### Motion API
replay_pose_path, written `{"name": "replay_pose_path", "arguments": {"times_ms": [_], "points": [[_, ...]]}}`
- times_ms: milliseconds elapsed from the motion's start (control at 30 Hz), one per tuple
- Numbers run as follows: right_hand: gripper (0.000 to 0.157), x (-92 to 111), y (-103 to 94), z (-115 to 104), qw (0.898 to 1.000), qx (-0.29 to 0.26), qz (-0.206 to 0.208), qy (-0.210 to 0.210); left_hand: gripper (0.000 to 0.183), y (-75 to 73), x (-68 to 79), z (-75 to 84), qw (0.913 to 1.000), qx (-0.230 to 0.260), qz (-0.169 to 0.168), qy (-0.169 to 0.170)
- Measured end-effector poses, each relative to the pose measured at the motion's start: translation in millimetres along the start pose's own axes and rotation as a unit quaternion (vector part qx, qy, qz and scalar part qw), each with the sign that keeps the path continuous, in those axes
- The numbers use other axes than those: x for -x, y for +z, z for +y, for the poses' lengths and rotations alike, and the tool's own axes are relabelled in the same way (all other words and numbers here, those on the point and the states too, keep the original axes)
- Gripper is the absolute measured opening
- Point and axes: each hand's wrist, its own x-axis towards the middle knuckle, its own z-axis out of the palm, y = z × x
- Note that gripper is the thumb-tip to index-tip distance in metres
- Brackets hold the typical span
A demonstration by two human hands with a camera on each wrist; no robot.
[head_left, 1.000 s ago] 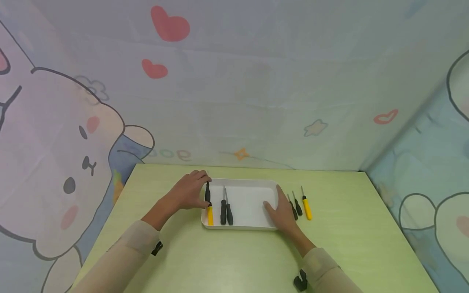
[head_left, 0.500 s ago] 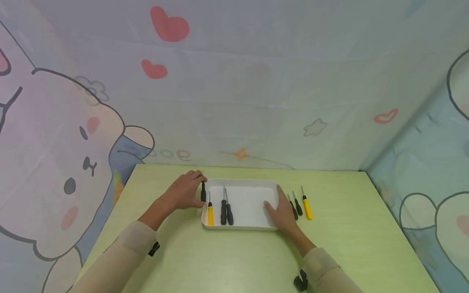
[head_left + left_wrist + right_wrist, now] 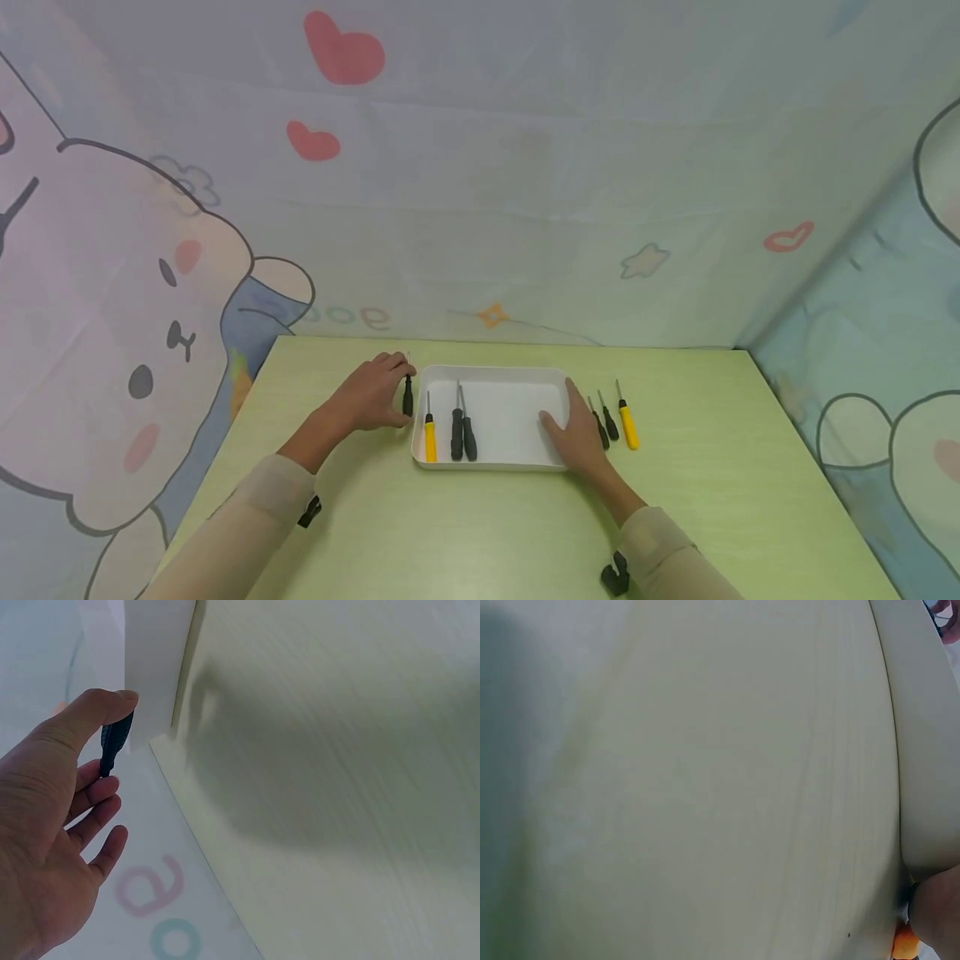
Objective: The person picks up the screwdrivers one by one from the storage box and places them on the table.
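Just left of the white tray (image 3: pixel 495 467), my left hand (image 3: pixel 367 396) pinches a small black screwdriver (image 3: pixel 407 396) between thumb and fingers. The left wrist view shows the thumb on the screwdriver's dark handle (image 3: pixel 116 739), close beside the tray wall (image 3: pixel 154 667). My right hand (image 3: pixel 581 429) holds the tray's right side, thumb inside and fingers along the outer wall. Inside the tray, at its left, lie a yellow-handled screwdriver (image 3: pixel 431 442) and two black ones (image 3: pixel 457 435). In the right wrist view only part of the right hand (image 3: pixel 941 911) shows.
Right of the tray, a yellow-handled screwdriver (image 3: pixel 628 427) and two black screwdrivers (image 3: pixel 611 427) lie on the pale green table (image 3: pixel 465 533). The nearer black one is partly behind the right hand. A printed cloth wall (image 3: pixel 525 208) stands at the table's back edge.
My left hand has moved left with the black screwdriver, from above the tray's left end to outside it. The yellow-handled screwdriver there now shows fully. Right hand and tray stay put.
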Motion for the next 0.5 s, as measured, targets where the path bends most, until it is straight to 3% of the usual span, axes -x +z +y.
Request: {"name": "replay_pose_path", "arguments": {"times_ms": [500], "points": [[0.084, 1.8, -1.6, -5.0, 1.0, 0.003, -0.001, 0.005, 0.075, 4.6, 0.2, 0.4, 0.9964, -0.007, -0.083, -0.014]]}}
